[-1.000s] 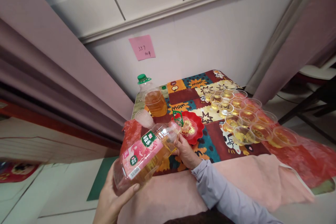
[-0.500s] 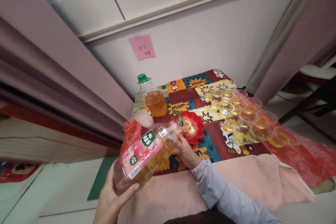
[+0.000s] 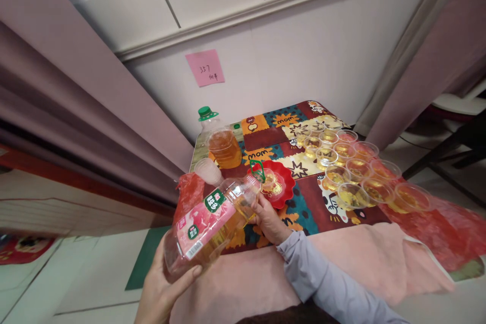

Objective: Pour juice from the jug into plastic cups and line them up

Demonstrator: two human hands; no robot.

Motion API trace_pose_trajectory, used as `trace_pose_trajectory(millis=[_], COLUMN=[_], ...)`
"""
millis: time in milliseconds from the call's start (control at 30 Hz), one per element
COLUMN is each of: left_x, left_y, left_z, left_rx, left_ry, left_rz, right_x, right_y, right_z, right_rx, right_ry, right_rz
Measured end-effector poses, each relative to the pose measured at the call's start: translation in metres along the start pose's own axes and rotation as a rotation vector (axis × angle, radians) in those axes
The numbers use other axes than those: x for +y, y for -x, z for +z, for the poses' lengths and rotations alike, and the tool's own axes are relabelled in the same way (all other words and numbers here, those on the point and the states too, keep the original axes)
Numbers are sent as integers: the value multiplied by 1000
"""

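A large clear juice bottle (image 3: 207, 217) with a pink and green label is held tilted, its neck pointing up and right over a scalloped red plate (image 3: 285, 182). My left hand (image 3: 167, 276) wraps around the base, thumb along the underside. My right hand (image 3: 268, 220) grips the bottle just below its neck, fingers partly hidden behind it. A green plastic ring handle (image 3: 257, 169) stands out at the bottle's mouth. Pale yellow juice lies along the bottle's lower side. Beneath the mouth, a clear cup (image 3: 270, 181) on the plate is partly covered by the ring and neck.
Several clear cups of yellow juice (image 3: 353, 195) stand grouped at the right. Behind the held bottle are a green-capped bottle of amber juice (image 3: 226, 147) and stacked plastic cups (image 3: 208, 171). A pink cloth (image 3: 349, 263) covers the front edge; red plastic film (image 3: 451, 228) lies right.
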State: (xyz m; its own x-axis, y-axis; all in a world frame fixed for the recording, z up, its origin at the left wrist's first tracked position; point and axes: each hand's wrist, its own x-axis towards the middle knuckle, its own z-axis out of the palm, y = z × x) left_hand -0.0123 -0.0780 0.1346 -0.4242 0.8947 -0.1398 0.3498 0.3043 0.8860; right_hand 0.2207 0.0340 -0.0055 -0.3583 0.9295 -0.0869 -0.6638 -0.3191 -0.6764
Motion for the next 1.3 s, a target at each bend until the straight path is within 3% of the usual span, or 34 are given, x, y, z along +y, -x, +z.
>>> trace_pose_trajectory(millis=[533, 1300], left_x=[1, -3], left_y=[0, -1], left_z=[1, -1], left_rx=[27, -24], left_ry=[-22, -14], left_rz=[19, 4], right_x=[2, 1], right_y=[-1, -1], right_z=[-3, -2], right_rx=[5, 10], right_ry=[4, 8], right_rz=[5, -2])
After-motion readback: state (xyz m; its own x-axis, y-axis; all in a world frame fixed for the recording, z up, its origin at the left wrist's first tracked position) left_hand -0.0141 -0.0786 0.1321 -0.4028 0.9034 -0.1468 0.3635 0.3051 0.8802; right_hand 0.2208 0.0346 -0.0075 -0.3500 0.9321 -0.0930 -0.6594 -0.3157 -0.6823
